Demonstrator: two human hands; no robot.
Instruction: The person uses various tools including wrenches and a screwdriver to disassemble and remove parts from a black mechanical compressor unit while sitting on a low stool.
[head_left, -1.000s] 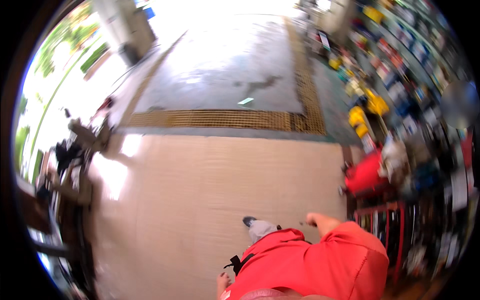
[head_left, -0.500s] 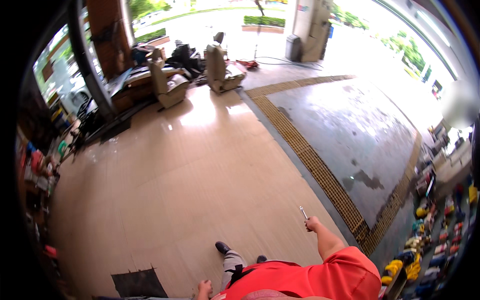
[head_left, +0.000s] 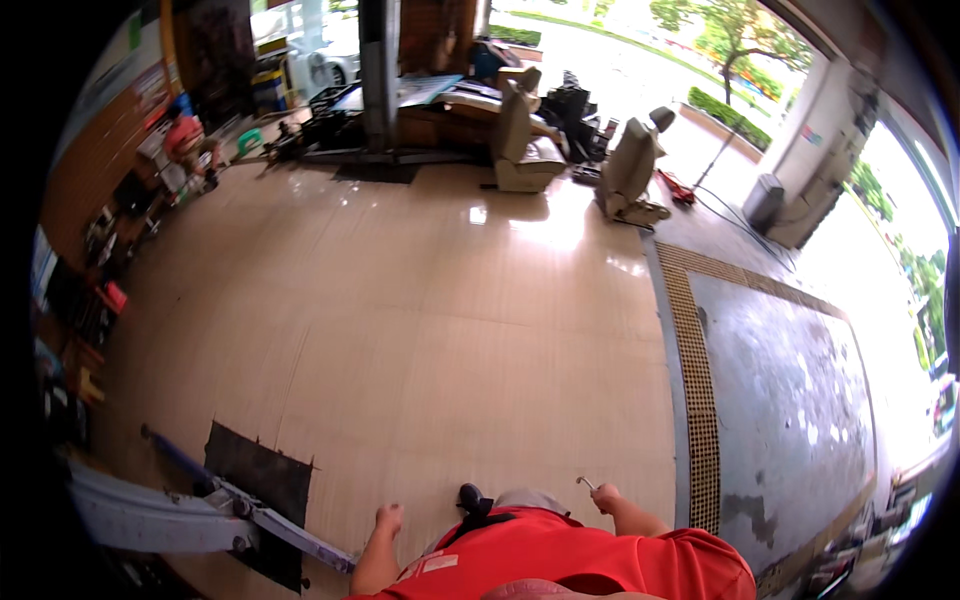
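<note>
My right hand [head_left: 604, 497] is closed around a slim silver wrench [head_left: 586, 484], whose end sticks out past my fingers over the floor. My left hand [head_left: 390, 516] hangs low on the other side of my body, its fingers curled with nothing visible in them. To its left is a grey lift arm [head_left: 300, 535] with a blue section, reaching across a dark floor patch [head_left: 262, 470]. My dark shoe [head_left: 470, 496] shows between the hands on the glossy tan floor [head_left: 430, 350].
Two beige car seats [head_left: 527, 150] [head_left: 630, 170] stand at the back, near a lift post [head_left: 379, 80]. A person [head_left: 188, 145] sits at the far left. On the right, a yellow floor grating [head_left: 698, 400] borders grey concrete [head_left: 790, 390]. A red floor jack [head_left: 676, 188] lies beyond the seats.
My view has swung left, bringing the lift arm and the seated person into clearer sight. My right hand has drawn closer to my body with the wrench; my left arm shows more.
</note>
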